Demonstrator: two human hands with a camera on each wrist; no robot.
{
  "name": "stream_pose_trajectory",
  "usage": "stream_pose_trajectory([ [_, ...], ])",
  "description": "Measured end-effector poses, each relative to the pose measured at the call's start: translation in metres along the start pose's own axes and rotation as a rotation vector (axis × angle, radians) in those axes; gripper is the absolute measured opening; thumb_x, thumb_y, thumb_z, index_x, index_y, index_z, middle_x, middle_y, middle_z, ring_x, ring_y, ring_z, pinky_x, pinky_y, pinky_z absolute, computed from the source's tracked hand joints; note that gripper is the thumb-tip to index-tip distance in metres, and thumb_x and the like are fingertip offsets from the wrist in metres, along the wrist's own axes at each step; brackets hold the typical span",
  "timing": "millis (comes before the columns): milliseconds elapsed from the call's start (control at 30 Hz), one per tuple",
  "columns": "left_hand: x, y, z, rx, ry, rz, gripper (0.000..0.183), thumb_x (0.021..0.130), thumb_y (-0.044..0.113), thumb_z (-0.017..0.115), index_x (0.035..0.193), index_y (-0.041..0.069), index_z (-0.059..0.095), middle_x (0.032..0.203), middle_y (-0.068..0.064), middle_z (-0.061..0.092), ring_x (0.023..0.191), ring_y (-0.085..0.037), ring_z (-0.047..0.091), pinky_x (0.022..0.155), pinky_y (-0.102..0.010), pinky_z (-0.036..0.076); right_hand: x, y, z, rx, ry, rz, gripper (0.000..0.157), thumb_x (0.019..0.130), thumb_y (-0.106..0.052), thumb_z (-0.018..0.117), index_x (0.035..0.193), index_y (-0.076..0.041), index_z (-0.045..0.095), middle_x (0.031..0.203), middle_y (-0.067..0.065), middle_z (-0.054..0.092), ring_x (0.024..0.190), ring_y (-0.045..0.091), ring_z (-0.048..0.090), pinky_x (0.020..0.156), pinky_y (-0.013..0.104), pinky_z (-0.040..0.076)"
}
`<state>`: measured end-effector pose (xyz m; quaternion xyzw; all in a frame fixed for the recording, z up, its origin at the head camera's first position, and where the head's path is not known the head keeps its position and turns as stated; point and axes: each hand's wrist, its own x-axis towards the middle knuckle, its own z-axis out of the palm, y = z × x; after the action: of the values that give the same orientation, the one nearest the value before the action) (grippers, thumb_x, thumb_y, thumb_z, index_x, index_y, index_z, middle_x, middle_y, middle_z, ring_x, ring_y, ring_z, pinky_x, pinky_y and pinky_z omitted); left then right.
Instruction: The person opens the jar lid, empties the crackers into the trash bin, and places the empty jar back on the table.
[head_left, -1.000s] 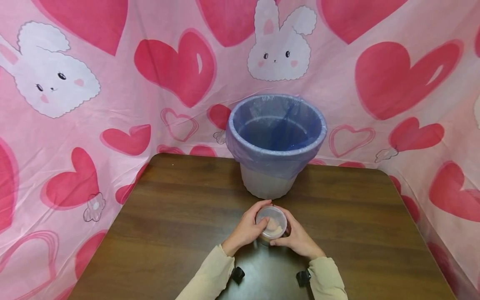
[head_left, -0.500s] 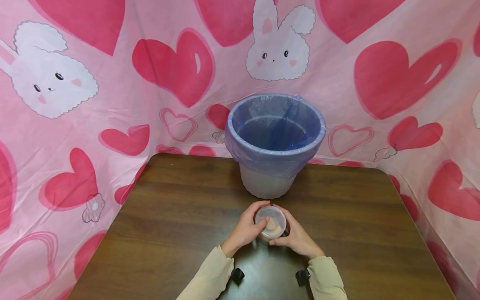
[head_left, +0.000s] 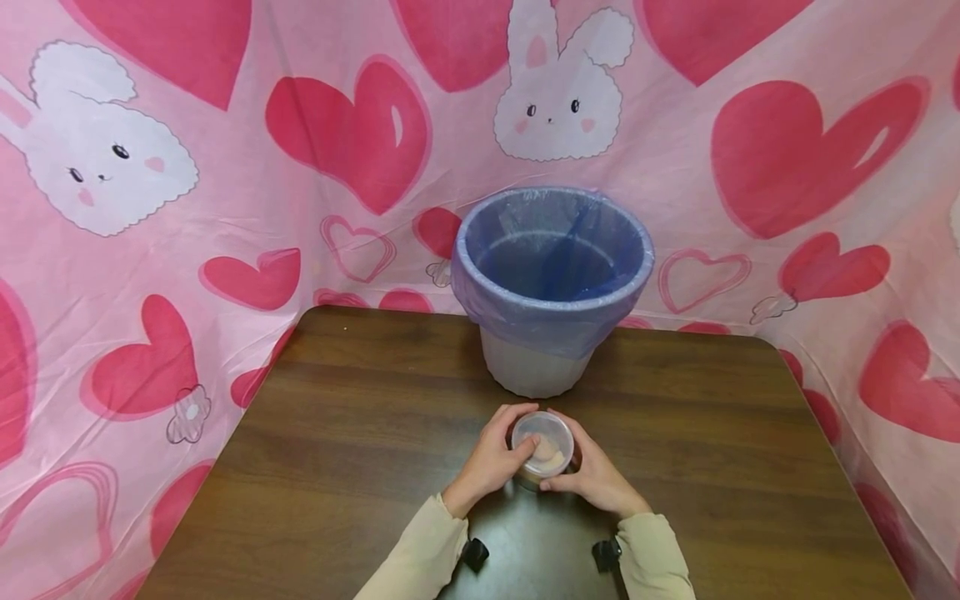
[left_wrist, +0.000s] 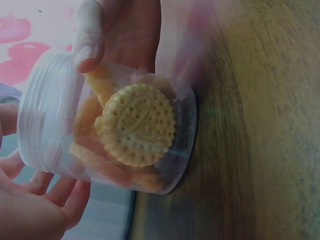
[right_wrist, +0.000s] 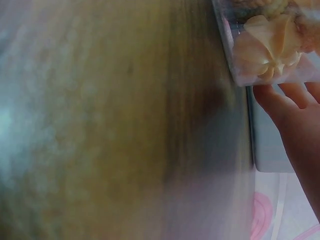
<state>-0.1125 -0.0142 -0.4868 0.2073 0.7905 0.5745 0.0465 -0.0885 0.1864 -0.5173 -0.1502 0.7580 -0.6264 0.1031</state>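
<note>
A clear plastic jar (left_wrist: 182, 145) of biscuits stands on the table, its screw lid (head_left: 557, 435) on. Through its wall a round ridged biscuit (left_wrist: 137, 125) shows in the left wrist view. A flower-shaped biscuit (right_wrist: 270, 47) appears in the right wrist view. My left hand (head_left: 489, 457) holds the jar at the lid from the left, its thumb lying on top and its fingers curved round the far side. From the right, my right hand (head_left: 600, 482) grips the jar's body, thumb in front and fingers behind, partly hidden.
Behind the jar, a white bin (head_left: 532, 367) lined with a blue bag (head_left: 555, 321) stands on the brown wooden table (head_left: 360, 417). A pink cloth (head_left: 465, 183) with hearts and rabbits hangs around the table. Black wrist mounts (head_left: 476, 553) sit by both sleeves.
</note>
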Motion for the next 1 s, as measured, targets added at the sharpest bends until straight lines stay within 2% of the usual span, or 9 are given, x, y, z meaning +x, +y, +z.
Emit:
stream_pose_trajectory([
  [133,0.0004,-0.0005,-0.0005,0.016,0.008,0.004,0.045,0.088,0.013,0.067,0.132,0.01,0.056,0.12,-0.017,0.058,0.108,-0.033,0.057,0.092,-0.045,0.047,-0.0001,-0.0001,-0.0002,-0.004,0.004,-0.013,0.099,0.069,-0.011,0.086,0.15,-0.015,0.029,0.148,0.018,0.037,0.129,0.036,0.042,0.095,0.017,0.042],
  [367,0.0,-0.0029,-0.0017,0.047,0.005,0.002,0.049,0.087,0.014,0.068,0.133,0.007,0.055,0.117,-0.017,0.058,0.105,-0.033,0.057,0.088,-0.024,0.043,-0.0006,-0.0016,0.0001,-0.002,0.005,-0.007,0.098,0.07,-0.01,0.086,0.149,-0.016,0.03,0.147,0.017,0.038,0.128,0.035,0.042,0.095,0.017,0.042],
  [533,0.0006,-0.0039,-0.0036,0.04,-0.018,0.0,0.052,0.088,0.015,0.068,0.136,0.005,0.053,0.119,-0.017,0.056,0.104,-0.035,0.056,0.085,-0.026,0.046,0.0006,-0.0012,0.0,-0.007,0.001,-0.006,0.097,0.069,-0.011,0.086,0.149,-0.015,0.03,0.147,0.017,0.038,0.129,0.035,0.042,0.096,0.017,0.041],
  [833,0.0004,-0.0025,-0.0048,0.051,-0.034,-0.009,0.052,0.088,0.017,0.067,0.137,0.004,0.053,0.114,-0.016,0.055,0.102,-0.033,0.056,0.086,-0.022,0.042,0.0009,-0.0028,-0.0008,-0.026,-0.018,0.032,0.095,0.069,-0.014,0.087,0.147,-0.02,0.032,0.145,0.011,0.041,0.123,0.011,0.047,0.096,0.017,0.042],
  [1000,0.0003,-0.0015,-0.0053,0.052,-0.034,-0.007,0.051,0.089,0.017,0.067,0.136,0.004,0.053,0.11,-0.019,0.053,0.097,-0.034,0.054,0.082,-0.021,0.041,0.0017,-0.0035,-0.001,-0.023,-0.024,0.033,0.095,0.07,-0.015,0.086,0.147,-0.022,0.032,0.146,0.01,0.041,0.124,0.012,0.046,0.096,0.017,0.042],
])
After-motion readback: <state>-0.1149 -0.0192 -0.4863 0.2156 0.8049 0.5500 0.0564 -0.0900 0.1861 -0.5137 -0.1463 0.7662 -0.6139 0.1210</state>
